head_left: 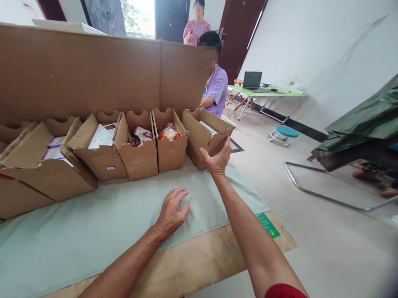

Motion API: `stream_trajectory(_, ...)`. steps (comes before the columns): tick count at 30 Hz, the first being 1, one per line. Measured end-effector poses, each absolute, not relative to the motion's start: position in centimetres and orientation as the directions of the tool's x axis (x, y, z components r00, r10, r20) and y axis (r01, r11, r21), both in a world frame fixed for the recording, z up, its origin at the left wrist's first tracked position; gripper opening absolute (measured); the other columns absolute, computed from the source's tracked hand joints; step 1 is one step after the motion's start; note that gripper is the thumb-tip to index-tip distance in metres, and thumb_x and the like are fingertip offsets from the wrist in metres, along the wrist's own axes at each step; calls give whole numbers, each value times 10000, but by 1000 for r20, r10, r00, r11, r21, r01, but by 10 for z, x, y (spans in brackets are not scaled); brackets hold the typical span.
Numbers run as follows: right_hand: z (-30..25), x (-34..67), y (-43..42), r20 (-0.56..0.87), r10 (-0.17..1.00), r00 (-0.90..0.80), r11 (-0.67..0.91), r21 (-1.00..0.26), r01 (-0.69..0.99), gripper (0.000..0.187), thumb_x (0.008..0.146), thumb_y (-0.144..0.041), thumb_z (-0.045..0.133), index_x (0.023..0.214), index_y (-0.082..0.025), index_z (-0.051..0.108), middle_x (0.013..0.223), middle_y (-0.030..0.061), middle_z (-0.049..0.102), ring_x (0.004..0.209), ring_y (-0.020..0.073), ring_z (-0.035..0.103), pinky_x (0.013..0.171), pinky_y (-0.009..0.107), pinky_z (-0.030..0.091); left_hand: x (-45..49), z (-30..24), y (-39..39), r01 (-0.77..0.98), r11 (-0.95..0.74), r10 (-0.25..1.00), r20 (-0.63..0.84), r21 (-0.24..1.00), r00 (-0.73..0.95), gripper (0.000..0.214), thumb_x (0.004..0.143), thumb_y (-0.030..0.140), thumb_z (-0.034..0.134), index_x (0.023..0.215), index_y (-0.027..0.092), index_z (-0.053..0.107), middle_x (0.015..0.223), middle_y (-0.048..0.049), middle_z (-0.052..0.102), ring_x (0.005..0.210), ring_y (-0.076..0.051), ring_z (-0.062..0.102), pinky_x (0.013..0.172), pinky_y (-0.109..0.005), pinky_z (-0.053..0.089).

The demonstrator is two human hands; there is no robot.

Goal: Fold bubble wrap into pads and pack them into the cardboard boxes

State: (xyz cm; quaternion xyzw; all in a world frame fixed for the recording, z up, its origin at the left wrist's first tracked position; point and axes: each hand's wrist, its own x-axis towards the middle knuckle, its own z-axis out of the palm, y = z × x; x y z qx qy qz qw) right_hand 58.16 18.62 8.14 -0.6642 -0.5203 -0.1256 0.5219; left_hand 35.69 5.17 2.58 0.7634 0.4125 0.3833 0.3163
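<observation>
My right hand is at the front of the rightmost cardboard box, thumb and fingers spread apart against or just before its front side. Something white shows inside that box. Over the pale green cloth is my left hand, holding nothing, its fingers loosely bent and apart. Left of the rightmost box, across a small gap, stands a box with a clear and red packet in it. Another box beside that one holds a red and white packet.
Further left, several more open boxes stand in a row, backed by a tall cardboard panel. Behind the panel a person in purple sits and another in pink stands. A laptop and blue stool are at right.
</observation>
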Motion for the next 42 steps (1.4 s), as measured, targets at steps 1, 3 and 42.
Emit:
stream_trajectory(1,79,577,189,695,571,437,71,-572,817,1104,706,-629,715,1552,-97,246,1533,274,408,1438,401,382,1141,616,361,357,25,52,389,-466,870,331,795,366,386,831,165,610,1207,166,696,1348,-169,661,1248,-300,609,1053,-506,515)
stream_trajectory(3,75,569,193,679,573,459,50,-588,807,1101,712,-619,722,1553,-98,238,1533,280,399,1440,409,371,1122,623,377,357,23,52,393,-476,866,340,787,367,368,823,150,608,1175,189,712,1321,-145,680,1241,-291,612,1065,-500,509)
stream_trajectory(42,193,492,54,330,943,-48,151,-295,944,224,923,-257,523,1028,-230,719,953,59,792,882,249,731,766,317,497,342,41,9,388,-389,921,337,836,196,224,712,50,576,831,191,703,960,-75,686,1021,-249,640,952,-427,533)
